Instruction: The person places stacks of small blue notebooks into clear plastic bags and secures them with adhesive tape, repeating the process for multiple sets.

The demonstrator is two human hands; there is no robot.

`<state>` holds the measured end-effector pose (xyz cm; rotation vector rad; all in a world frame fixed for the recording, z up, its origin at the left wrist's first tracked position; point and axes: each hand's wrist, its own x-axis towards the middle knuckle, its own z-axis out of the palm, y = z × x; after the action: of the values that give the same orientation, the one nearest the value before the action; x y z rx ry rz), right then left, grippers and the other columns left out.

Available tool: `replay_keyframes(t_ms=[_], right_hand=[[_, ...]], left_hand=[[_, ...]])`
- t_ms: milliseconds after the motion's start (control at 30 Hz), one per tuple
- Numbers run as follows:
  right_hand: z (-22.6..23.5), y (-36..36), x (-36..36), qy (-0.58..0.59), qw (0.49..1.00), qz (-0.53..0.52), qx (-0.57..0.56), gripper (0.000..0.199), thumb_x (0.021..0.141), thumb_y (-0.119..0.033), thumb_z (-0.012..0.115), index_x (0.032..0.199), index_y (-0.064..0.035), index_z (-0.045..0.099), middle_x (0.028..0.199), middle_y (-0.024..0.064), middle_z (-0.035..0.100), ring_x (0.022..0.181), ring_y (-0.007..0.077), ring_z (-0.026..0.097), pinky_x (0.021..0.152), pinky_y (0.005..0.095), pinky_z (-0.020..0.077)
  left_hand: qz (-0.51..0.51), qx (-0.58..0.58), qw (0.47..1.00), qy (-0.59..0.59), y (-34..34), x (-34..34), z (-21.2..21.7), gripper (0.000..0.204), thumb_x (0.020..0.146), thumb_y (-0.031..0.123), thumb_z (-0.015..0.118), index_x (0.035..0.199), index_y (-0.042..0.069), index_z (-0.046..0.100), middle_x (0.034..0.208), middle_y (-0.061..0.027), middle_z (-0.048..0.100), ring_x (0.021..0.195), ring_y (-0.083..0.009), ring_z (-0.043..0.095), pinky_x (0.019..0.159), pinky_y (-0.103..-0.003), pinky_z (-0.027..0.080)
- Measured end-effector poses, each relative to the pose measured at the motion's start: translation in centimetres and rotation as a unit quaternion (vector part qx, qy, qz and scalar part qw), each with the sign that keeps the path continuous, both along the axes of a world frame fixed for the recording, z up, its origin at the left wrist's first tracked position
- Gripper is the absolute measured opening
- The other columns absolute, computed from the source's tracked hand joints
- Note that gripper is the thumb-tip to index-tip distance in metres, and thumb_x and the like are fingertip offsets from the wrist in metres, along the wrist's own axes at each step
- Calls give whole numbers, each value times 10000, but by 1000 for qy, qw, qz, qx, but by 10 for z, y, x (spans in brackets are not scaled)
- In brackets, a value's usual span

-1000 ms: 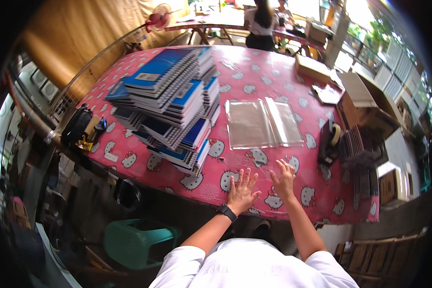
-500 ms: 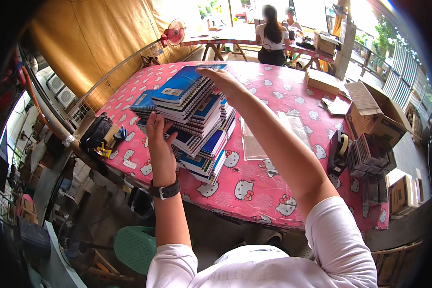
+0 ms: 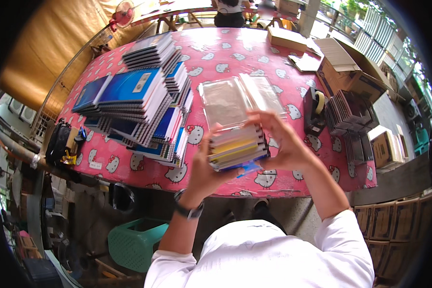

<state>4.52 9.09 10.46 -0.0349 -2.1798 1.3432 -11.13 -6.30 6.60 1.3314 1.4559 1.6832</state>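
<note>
Between my two hands is a thick bundle of notebooks (image 3: 237, 148), its page edges turned up, a blue cover showing at its lower side. My left hand (image 3: 207, 165) grips the left end, while my right hand (image 3: 284, 146) wraps round the right end. The bundle is over the front part of the table; whether it touches the surface I cannot tell. Just beyond it lie clear plastic sleeves (image 3: 225, 100). To the left stands a tall, uneven pile of blue spiral notebooks (image 3: 129, 91), apart from both hands.
The pink patterned tablecloth (image 3: 211, 57) covers the table. At right are a black tape dispenser (image 3: 314, 113), plastic-wrapped stacks (image 3: 348, 113) and an open cardboard box (image 3: 341, 77). A black bag (image 3: 58, 141) sits at the left edge. A green stool (image 3: 134, 245) stands below; a person (image 3: 229, 12) sits beyond.
Both hands have come away from the notebook pile, moving right and nearer to me with a bundle of notebooks between them. The view has shifted too, with the pile now further left.
</note>
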Motion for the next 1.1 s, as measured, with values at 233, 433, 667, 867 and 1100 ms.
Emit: replay_keyframes(t_ms=[233,433,667,867,1100], right_hand=[[-157,2,66,-15,941,-110,-319,879,528,70,655,1342,-77,357,1234,73,494,1188,183,454,1012,317,342],[-177,-12,50,10,949,-137,-283,818,537,61,628,1292,-95,357,1255,65,471,1195,192,438,1033,328,332],[-167,-1,62,8,967,-109,-229,1036,587,-110,763,1441,-128,177,1456,117,277,1378,241,219,1110,371,211],[-145,-6,51,26,927,-158,-339,698,854,-217,590,1437,-37,249,1489,106,251,1396,209,185,1118,328,142],[-153,3,62,107,912,-6,-395,959,727,-326,767,1455,-58,203,1441,94,301,1303,189,316,1079,327,242]], left_hand=[[-141,-29,989,-35,61,36,-138,815,593,8,814,1270,96,368,1183,-79,504,1122,-184,503,958,-319,427],[-58,-9,996,66,62,53,-166,887,548,27,810,1267,110,296,1215,-113,447,1163,-256,468,984,-369,396],[-50,24,996,71,60,47,-148,1190,516,128,870,1447,84,130,1447,-127,244,1279,-255,361,1049,-376,357],[-24,2,998,54,61,63,-141,1075,543,52,815,1427,78,204,1409,-125,344,1266,-253,402,1040,-366,370],[-17,30,999,-15,67,62,-148,1016,585,51,804,1413,70,215,1376,-128,359,1230,-246,424,1038,-366,367]])
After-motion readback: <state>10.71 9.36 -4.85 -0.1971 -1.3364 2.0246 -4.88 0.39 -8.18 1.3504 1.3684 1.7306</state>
